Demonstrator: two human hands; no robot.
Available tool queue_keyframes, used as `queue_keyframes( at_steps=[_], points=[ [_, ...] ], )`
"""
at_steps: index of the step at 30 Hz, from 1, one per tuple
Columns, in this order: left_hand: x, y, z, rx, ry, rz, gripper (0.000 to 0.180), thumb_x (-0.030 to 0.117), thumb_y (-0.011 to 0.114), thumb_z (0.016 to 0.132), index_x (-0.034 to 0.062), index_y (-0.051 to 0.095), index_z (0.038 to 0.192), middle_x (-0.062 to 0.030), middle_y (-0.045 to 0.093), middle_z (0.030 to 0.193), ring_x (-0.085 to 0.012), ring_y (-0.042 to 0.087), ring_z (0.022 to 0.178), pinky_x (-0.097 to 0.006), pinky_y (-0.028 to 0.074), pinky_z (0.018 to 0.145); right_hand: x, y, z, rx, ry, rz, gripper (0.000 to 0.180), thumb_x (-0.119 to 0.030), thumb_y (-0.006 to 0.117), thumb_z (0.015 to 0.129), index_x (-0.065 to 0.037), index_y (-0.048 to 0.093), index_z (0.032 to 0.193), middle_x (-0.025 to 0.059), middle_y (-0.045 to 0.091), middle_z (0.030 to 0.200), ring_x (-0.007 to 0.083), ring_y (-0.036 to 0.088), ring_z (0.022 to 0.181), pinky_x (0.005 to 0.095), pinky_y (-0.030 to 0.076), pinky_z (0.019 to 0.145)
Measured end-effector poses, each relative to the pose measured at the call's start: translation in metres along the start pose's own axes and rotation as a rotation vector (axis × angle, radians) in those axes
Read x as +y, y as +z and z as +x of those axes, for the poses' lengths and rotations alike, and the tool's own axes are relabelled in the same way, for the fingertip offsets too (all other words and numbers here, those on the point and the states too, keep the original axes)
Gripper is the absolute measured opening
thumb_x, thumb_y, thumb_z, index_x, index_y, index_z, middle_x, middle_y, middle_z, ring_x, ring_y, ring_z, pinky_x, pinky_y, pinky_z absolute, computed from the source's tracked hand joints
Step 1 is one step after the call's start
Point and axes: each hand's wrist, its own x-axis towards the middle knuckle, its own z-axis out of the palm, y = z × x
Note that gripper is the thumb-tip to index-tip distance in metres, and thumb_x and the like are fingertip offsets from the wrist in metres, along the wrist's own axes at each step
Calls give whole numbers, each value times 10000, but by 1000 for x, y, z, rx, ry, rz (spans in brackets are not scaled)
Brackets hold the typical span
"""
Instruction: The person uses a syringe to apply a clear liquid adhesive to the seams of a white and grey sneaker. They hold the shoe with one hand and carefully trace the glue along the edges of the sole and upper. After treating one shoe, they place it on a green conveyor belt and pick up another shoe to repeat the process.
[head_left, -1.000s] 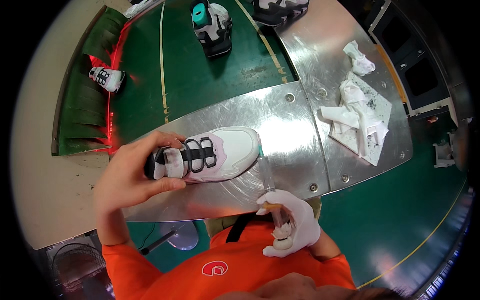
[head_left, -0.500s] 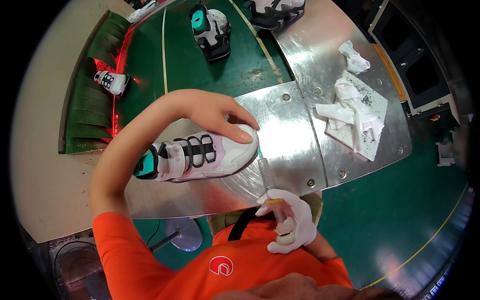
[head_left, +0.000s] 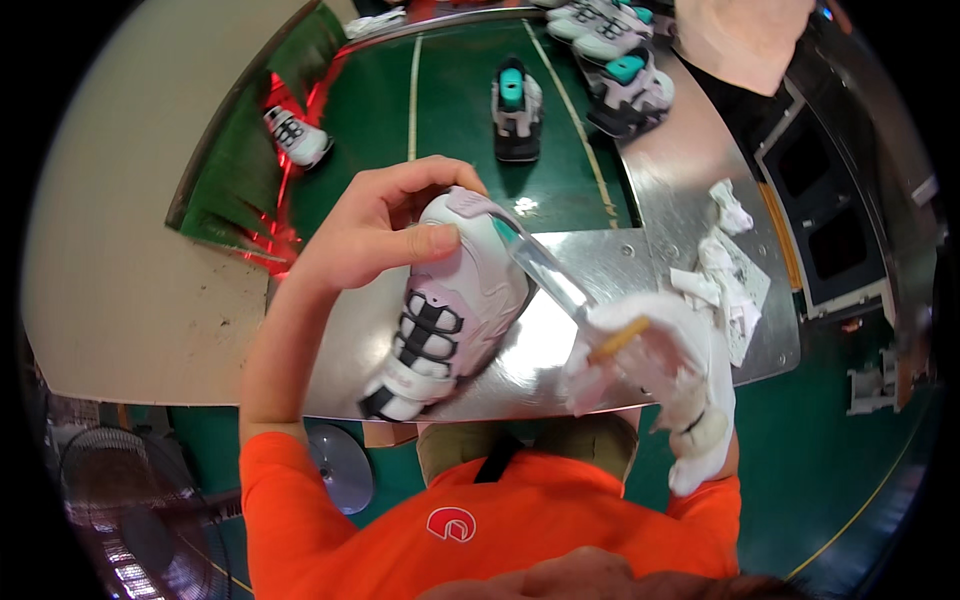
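My left hand (head_left: pixel 385 230) is closed round the toe of a white and pale pink sneaker (head_left: pixel 475 290) with black lacing and a strap. The thumb presses on the toe cap. The sneaker is tilted, its heel low and towards me, over the metal worktop (head_left: pixel 585 270). My right hand (head_left: pixel 650 360), in a white glove, grips a clear tube-shaped tool (head_left: pixel 550 272) with a teal part near its tip. That tip meets the sneaker's side near the toe; its exact shape is unclear. A yellow-orange stick or band (head_left: pixel 620 340) shows at the gloved fingers, which are blurred.
Ahead runs a green conveyor belt (head_left: pixel 455 100) carrying a black and grey sneaker (head_left: pixel 516 115). More sneakers (head_left: pixel 630 95) stand at the far right. At left, another sneaker (head_left: pixel 297 138) sits by a green strip curtain (head_left: pixel 225 190). White cloths (head_left: pixel 715 265) lie on the worktop's right.
My left hand has turned the sneaker toe-up and away from me. My right hand has risen with the clear tool, its tip now at the shoe's side. The belt sneaker appears turned.
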Motion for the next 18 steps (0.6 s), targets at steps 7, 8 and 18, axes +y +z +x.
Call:
queue_keyframes(
  at_steps=[7, 8, 18],
  points=[
    [-52, -27, -56, 476, 232, -192, 506, 286, 741, 902, -20, 579, 1272, -55, 647, 1123, -132, 604, 1032, -273, 474, 906, 29, 20, 81, 121, 63, -37, 1003, -617, 794, 680, 106, 477, 1300, 231, 617, 1007, 305, 683, 762, 382, 595, 686],
    [-58, -31, -61, 523, 234, -227, 506, 288, 735, 909, -21, 576, 1276, -54, 648, 1124, -134, 605, 1033, -272, 474, 906, 38, 20, 88, 131, 49, -31, 1034, -588, 830, 635, 107, 471, 1310, 231, 613, 1017, 307, 684, 785, 385, 597, 690],
    [-115, -47, -89, 870, 177, -529, 385, 266, 552, 1028, -51, 583, 1243, -87, 672, 1127, -141, 646, 1004, -272, 512, 882, 87, -2, 105, 108, 326, 164, 1133, -385, 899, 507, 94, 398, 1402, 226, 604, 1148, 311, 686, 922, 400, 582, 797]
  ],
)
